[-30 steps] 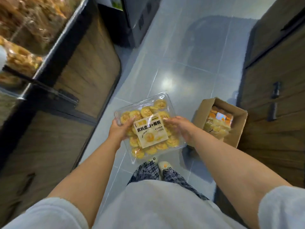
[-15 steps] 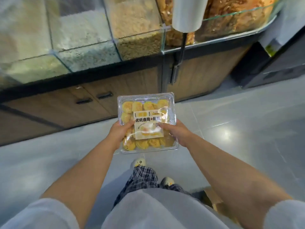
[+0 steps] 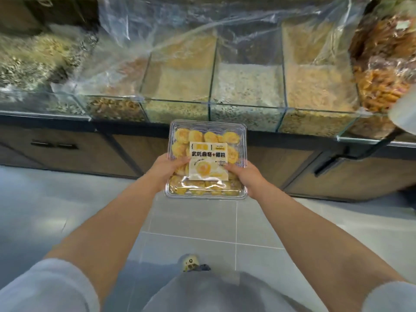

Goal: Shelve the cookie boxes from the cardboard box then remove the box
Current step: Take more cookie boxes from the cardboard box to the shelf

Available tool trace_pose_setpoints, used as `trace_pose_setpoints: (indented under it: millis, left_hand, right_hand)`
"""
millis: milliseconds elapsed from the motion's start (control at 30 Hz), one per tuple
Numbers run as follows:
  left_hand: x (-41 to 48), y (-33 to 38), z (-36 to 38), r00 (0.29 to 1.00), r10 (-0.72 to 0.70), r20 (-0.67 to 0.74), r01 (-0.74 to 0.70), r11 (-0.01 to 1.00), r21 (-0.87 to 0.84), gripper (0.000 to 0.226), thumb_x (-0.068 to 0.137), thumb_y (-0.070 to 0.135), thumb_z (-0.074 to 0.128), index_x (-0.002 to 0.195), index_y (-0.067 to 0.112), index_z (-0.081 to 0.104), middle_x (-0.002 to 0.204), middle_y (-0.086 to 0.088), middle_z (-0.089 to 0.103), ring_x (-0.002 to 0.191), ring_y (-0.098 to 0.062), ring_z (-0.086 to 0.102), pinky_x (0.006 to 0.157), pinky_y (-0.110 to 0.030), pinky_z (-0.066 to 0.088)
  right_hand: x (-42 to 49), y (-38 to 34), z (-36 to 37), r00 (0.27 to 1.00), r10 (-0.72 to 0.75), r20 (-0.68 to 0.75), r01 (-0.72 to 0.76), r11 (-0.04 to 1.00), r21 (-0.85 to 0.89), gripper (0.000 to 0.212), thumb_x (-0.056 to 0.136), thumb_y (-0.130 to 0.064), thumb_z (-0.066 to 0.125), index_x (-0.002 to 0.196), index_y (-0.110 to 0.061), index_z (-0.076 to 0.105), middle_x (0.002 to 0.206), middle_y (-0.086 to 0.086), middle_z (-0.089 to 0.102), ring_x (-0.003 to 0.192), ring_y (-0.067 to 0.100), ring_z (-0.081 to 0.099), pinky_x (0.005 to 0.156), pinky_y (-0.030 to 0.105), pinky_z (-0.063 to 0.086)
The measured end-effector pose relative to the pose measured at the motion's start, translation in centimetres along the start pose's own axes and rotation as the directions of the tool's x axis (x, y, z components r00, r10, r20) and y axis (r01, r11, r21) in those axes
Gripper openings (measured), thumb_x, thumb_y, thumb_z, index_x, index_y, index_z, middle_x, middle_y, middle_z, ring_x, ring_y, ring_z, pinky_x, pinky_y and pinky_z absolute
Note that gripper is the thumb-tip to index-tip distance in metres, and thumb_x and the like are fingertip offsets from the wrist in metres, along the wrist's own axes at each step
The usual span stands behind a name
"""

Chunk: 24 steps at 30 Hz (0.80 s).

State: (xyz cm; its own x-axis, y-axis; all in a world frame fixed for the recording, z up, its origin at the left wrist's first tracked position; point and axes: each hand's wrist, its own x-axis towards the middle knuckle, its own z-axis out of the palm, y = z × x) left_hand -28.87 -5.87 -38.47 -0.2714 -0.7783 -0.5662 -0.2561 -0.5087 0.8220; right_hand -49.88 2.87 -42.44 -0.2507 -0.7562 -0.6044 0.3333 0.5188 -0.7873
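Currently both hands grip one clear cookie box (image 3: 206,158), one on each side. The left hand (image 3: 165,168) clasps the left edge with its thumb lying over the lid beside the white label (image 3: 208,162). The right hand (image 3: 245,176) clasps the lower right edge the same way, thumb on top. The fingers underneath are hidden, so I cannot tell how they lie. Both forearms reach forward and slightly inward, nearly straight, holding the box level in the air at about the height of the cabinet fronts, lid and label facing up.

Beyond the box stands a row of glass bins (image 3: 245,102) filled with loose grains and snacks, partly draped by a plastic sheet (image 3: 157,30). A bag of fried snacks (image 3: 382,64) sits at the far right. Wooden cabinets (image 3: 337,174) run below, and grey floor (image 3: 193,221) tiles lie underfoot, with a slipper (image 3: 190,262) peeking out.

As for progress, this box is in transit and not yet shelved. No shelf with cookie boxes shows, so how many are placed cannot be told. The cardboard box is out of view, and removing it is presumably left to do.
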Motion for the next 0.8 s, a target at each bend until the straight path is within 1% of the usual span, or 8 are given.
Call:
trace_pose_setpoints:
  millis: [167,267,333,433,500,567,667,800]
  left_hand:
    - [5.0,7.0,-5.5,0.995,0.095,-0.019,-0.094,0.995,0.044,0.015,0.086,0.020,0.068,0.100,0.017,0.063,0.097,-0.007,0.070,0.072,-0.013,0.068,0.058,-0.026,0.054]
    - [7.9,12.0,-7.5,0.984,0.165,-0.069,-0.161,0.986,0.052,0.040,0.074,0.035,0.079,0.106,0.016,0.064,0.097,-0.004,0.070,0.090,-0.019,0.065,0.081,-0.037,0.054]
    - [9.9,15.2,-8.4,0.975,0.208,-0.079,-0.207,0.978,0.020,0.040,0.072,0.034,0.081,0.105,0.018,0.064,0.097,-0.005,0.071,0.095,-0.025,0.066,0.088,-0.046,0.054]
    - [12.8,19.6,-8.9,0.967,0.252,-0.034,-0.253,0.966,-0.051,0.032,0.080,0.023,0.073,0.109,0.016,0.064,0.096,-0.008,0.073,0.093,-0.028,0.070,0.081,-0.046,0.056]
    - [14.8,22.2,-8.9,0.964,0.266,0.017,-0.263,0.960,-0.094,0.024,0.085,0.018,0.068,0.109,0.014,0.065,0.091,-0.008,0.075,0.086,-0.027,0.072,0.072,-0.043,0.059]
    - [17.0,24.7,-8.9,0.964,0.264,0.030,-0.260,0.961,-0.096,0.024,0.087,0.015,0.066,0.110,0.009,0.063,0.081,-0.007,0.075,0.070,-0.022,0.072,0.057,-0.035,0.059]
    - [20.5,28.2,-8.6,0.963,0.268,0.011,-0.266,0.960,-0.086,0.006,0.090,0.012,0.062,0.096,0.010,0.062,0.064,0.001,0.072,0.054,-0.014,0.068,0.046,-0.029,0.056]
    - [25.7,34.4,-8.8,0.932,0.355,-0.081,-0.357,0.934,-0.018,0.011,0.090,0.021,0.064,0.094,0.011,0.062,0.076,-0.005,0.072,0.068,-0.025,0.063,0.052,-0.030,0.054]
  right_hand:
    - [4.8,-6.6,6.2,0.997,-0.081,-0.018,0.081,0.997,0.015,0.035,0.076,-0.020,0.080,0.105,-0.017,0.060,0.096,0.006,0.072,0.081,0.020,0.070,0.070,0.033,0.058]
    - [7.2,-11.9,8.5,0.981,-0.184,-0.055,0.183,0.983,-0.027,0.060,0.076,-0.025,0.080,0.126,-0.009,0.052,0.105,0.006,0.070,0.082,0.016,0.068,0.077,0.035,0.057]
    - [8.8,-15.7,9.6,0.968,-0.246,-0.057,0.242,0.968,-0.061,0.065,0.074,-0.029,0.082,0.126,-0.008,0.049,0.098,0.003,0.068,0.071,0.009,0.063,0.062,0.027,0.056]
    - [11.6,-21.2,10.3,0.947,-0.320,-0.033,0.317,0.946,-0.066,0.036,0.075,-0.022,0.081,0.103,-0.015,0.060,0.091,0.002,0.071,0.076,0.015,0.068,0.064,0.030,0.060]
    - [13.7,-24.7,10.4,0.932,-0.361,-0.033,0.356,0.929,-0.104,0.041,0.075,-0.022,0.080,0.104,-0.010,0.055,0.090,0.003,0.070,0.078,0.017,0.068,0.072,0.033,0.059]
    - [15.7,-27.9,10.3,0.928,-0.368,-0.049,0.362,0.926,-0.108,0.041,0.077,-0.024,0.079,0.102,-0.016,0.047,0.081,0.001,0.065,0.068,0.012,0.061,0.058,0.024,0.053]
    - [19.3,-32.4,10.3,0.942,-0.333,-0.029,0.333,0.943,-0.023,0.030,0.077,-0.019,0.079,0.100,-0.006,0.063,0.073,0.004,0.073,0.059,0.016,0.069,0.049,0.023,0.054]
    - [24.1,-39.0,11.3,0.940,-0.340,-0.015,0.340,0.940,0.023,0.037,0.076,-0.022,0.080,0.106,-0.006,0.066,0.091,0.013,0.074,0.067,0.024,0.071,0.060,0.040,0.061]
